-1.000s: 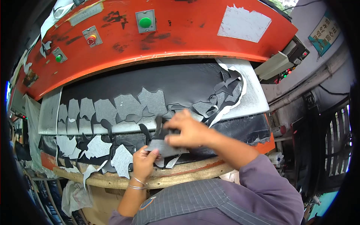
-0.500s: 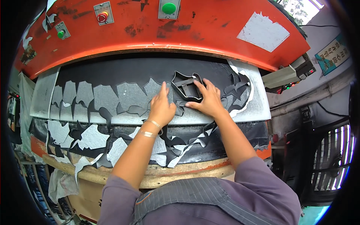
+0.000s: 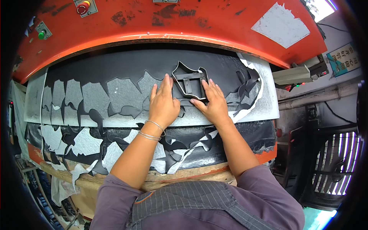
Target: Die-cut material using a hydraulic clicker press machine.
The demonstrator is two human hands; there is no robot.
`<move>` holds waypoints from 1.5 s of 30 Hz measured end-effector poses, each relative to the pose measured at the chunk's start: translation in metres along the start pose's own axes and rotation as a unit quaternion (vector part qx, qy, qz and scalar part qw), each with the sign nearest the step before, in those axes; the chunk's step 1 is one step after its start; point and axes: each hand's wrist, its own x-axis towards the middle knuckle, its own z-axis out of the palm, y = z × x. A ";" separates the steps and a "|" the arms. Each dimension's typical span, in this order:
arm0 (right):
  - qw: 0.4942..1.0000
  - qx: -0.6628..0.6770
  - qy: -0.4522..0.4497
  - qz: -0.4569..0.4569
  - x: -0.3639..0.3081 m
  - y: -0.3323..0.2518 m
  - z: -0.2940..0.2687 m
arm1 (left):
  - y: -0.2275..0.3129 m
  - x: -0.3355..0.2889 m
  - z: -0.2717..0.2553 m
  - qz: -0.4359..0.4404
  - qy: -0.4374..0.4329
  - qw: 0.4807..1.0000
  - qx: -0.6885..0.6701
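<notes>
A metal cutting die (image 3: 186, 94) with a thin, angular, closed wall and inner cross bars stands on a black sheet (image 3: 126, 63), near the sheet's cut edge. My right hand (image 3: 213, 101) is at its right side, fingers against the right wall and thumb by the lower edge. My left hand (image 3: 164, 103) lies flat just left of the die, fingers stretched out and fingertips close to its left wall. Left of my hands, the sheet's near edge has a row of shaped cutouts with grey board (image 3: 94, 96) showing through.
An orange machine beam (image 3: 214, 27) with buttons spans the far side above the sheet. Black and pale scraps (image 3: 87, 142) hang over the near ledge and wooden rail (image 3: 209, 173). Curled offcuts (image 3: 249, 86) lie at the right. A black fan (image 3: 335, 166) stands at lower right.
The view has shifted slightly. My left hand has moved closer to the die's left wall. My right fingers have slid from the die's top rim down along its right side.
</notes>
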 end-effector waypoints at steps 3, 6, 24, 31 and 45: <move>1.000 -0.016 0.003 -0.016 0.003 0.001 0.000 | -0.002 0.003 0.000 0.004 0.003 1.000 0.010; 0.999 -0.029 0.008 -0.026 -0.001 0.000 -0.001 | 0.003 0.000 -0.003 -0.007 -0.013 1.000 0.002; 0.956 0.237 0.170 -0.021 0.082 -0.174 -0.092 | -0.165 -0.016 -0.347 -0.005 0.603 0.797 -0.035; 0.953 0.266 0.142 0.042 0.078 -0.218 -0.102 | -0.151 -0.067 -0.413 -0.079 0.322 0.941 -0.069; 0.957 0.045 -0.279 -0.068 -0.162 -0.217 -0.104 | 0.066 -0.256 -0.152 0.024 -0.063 0.997 0.028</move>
